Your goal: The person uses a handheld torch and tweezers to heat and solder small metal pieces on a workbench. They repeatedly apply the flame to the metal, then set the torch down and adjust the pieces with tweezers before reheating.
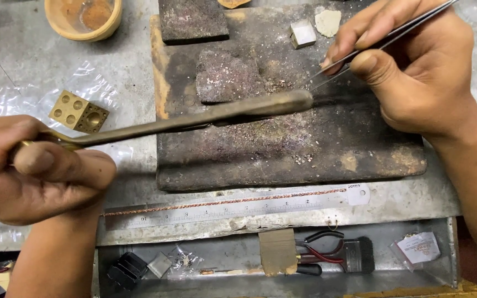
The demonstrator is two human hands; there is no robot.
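Observation:
My left hand (34, 165) grips a long brass torch pipe (194, 117) that reaches right across a dark scorched soldering board (305, 149); its rounded tip ends near the board's middle. My right hand (415, 72) pinches thin metal tweezers (360, 52), whose points come down just right of the pipe's tip. What the tweezer points hold is too small to tell. A rough dark block (227, 74) lies on the board right behind the pipe. Tiny metal bits (303, 159) are scattered on the board's front part.
A steel ruler (238, 207) with a twisted copper wire (222, 200) lies before the board. A brass dapping cube (78, 112) sits on clear plastic at left, an orange bowl (84, 19) behind. A small metal cube (303, 34) is on the board. Pliers (318, 254) and a brush (357, 255) lie in the tray below.

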